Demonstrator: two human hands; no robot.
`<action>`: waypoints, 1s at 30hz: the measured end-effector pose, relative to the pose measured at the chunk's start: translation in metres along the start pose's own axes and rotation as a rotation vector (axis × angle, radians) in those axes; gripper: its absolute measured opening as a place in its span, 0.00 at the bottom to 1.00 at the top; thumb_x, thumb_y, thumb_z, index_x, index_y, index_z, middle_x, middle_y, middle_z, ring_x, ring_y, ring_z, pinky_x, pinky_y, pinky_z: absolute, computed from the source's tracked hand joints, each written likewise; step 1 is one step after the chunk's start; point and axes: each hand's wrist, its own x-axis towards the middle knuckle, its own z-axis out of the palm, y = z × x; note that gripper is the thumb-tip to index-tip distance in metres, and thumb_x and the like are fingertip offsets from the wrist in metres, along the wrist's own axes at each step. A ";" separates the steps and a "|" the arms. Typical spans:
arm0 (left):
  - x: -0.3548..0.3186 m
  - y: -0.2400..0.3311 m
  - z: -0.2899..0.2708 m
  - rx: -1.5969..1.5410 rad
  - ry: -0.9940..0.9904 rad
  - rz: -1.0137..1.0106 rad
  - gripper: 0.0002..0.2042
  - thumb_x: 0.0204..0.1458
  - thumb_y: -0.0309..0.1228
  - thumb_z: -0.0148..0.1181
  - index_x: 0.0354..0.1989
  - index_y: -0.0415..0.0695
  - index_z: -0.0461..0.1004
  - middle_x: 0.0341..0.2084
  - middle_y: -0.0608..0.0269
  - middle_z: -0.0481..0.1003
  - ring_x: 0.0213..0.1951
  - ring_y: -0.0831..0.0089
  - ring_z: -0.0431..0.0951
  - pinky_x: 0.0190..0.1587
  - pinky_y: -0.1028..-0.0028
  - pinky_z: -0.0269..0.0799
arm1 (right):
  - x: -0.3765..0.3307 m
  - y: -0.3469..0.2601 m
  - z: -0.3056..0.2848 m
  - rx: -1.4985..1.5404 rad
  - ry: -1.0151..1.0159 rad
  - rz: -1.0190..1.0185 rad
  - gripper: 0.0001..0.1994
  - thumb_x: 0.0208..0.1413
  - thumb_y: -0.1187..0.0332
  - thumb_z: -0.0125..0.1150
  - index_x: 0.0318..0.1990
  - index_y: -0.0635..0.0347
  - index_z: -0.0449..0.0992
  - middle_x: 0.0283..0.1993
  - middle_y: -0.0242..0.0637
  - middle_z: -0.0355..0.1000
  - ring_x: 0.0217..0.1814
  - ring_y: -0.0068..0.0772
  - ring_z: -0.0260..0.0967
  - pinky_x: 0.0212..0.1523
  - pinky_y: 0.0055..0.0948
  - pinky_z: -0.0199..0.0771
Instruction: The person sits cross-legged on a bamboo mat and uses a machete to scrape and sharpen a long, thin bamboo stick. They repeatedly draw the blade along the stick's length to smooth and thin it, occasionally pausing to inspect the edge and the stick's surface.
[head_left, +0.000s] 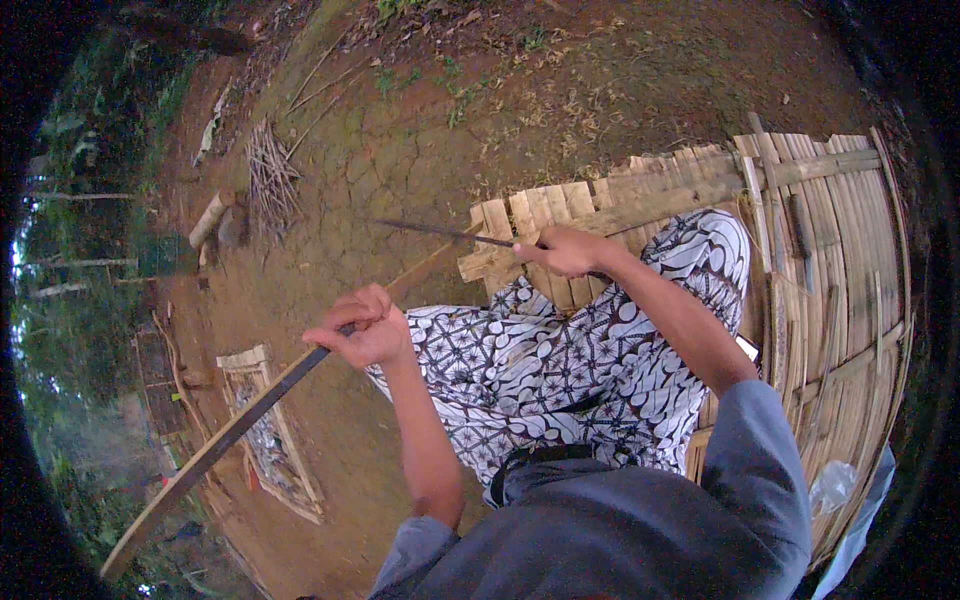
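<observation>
My left hand [368,328] is closed around a long, narrow bamboo strip [225,440]. The strip slants from the lower left, past my left hand, toward the edge of the slatted seat. Its lower stretch is dark along one face and pale along the edge. In my right hand [568,250] is a knife [445,231], its thin dark blade pointing left. The blade lies across or close over the strip's far end; contact between them cannot be made out. My fingers hide the knife's handle. Both hands are above my lap, over black-and-white patterned trousers [540,370].
I sit on a bamboo-slat platform [840,260] reaching to the right, with a clear plastic bag [832,488] at its lower right. On the bare earth lie a bundle of sticks [270,180], a short log [210,220] and a wooden frame [295,490]. Greenery stands far left.
</observation>
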 end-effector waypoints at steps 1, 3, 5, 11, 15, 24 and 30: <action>0.001 -0.001 0.000 -0.005 -0.011 -0.002 0.35 0.56 0.60 0.28 0.09 0.43 0.62 0.06 0.66 0.54 0.09 0.76 0.48 0.15 0.75 0.42 | -0.006 -0.007 -0.002 0.032 -0.008 -0.033 0.40 0.53 0.35 0.35 0.25 0.72 0.74 0.20 0.51 0.70 0.25 0.43 0.71 0.31 0.41 0.70; 0.003 -0.003 0.006 -0.031 -0.045 -0.033 0.35 0.56 0.60 0.28 0.09 0.43 0.61 0.06 0.67 0.54 0.09 0.76 0.48 0.15 0.75 0.43 | -0.002 -0.004 0.000 0.154 -0.020 -0.088 0.40 0.52 0.34 0.36 0.21 0.70 0.73 0.18 0.48 0.69 0.21 0.41 0.70 0.29 0.40 0.70; 0.008 -0.006 0.011 -0.058 -0.084 -0.087 0.35 0.56 0.60 0.28 0.09 0.42 0.60 0.05 0.67 0.53 0.09 0.76 0.47 0.15 0.75 0.43 | 0.003 -0.002 0.000 0.195 -0.001 -0.077 0.40 0.51 0.33 0.36 0.19 0.68 0.72 0.17 0.46 0.68 0.20 0.39 0.69 0.28 0.39 0.69; 0.026 -0.002 0.011 0.149 -0.202 -0.144 0.33 0.58 0.56 0.30 0.09 0.43 0.57 0.10 0.68 0.50 0.15 0.73 0.52 0.18 0.75 0.46 | 0.006 0.001 0.001 0.127 0.099 0.143 0.43 0.51 0.31 0.34 0.23 0.73 0.73 0.21 0.53 0.70 0.27 0.47 0.71 0.34 0.42 0.70; 0.029 -0.003 0.025 0.183 -0.022 -0.057 0.31 0.59 0.54 0.32 0.08 0.45 0.56 0.13 0.68 0.49 0.21 0.73 0.54 0.18 0.74 0.49 | 0.002 -0.003 0.000 -0.008 0.252 0.071 0.47 0.49 0.30 0.32 0.28 0.80 0.73 0.28 0.62 0.70 0.35 0.57 0.70 0.39 0.45 0.70; 0.031 0.006 0.021 0.202 0.072 -0.103 0.31 0.58 0.54 0.35 0.08 0.45 0.54 0.10 0.68 0.49 0.12 0.78 0.50 0.11 0.81 0.42 | -0.002 -0.008 -0.001 -0.087 0.104 0.023 0.46 0.48 0.30 0.34 0.21 0.77 0.73 0.24 0.61 0.70 0.30 0.56 0.71 0.38 0.45 0.71; 0.032 0.008 0.034 0.222 0.329 -0.146 0.30 0.57 0.56 0.36 0.10 0.45 0.56 0.09 0.68 0.49 0.10 0.79 0.49 0.09 0.80 0.39 | -0.007 -0.019 0.007 0.018 0.064 -0.091 0.39 0.54 0.36 0.36 0.21 0.72 0.72 0.22 0.54 0.69 0.29 0.45 0.69 0.34 0.43 0.68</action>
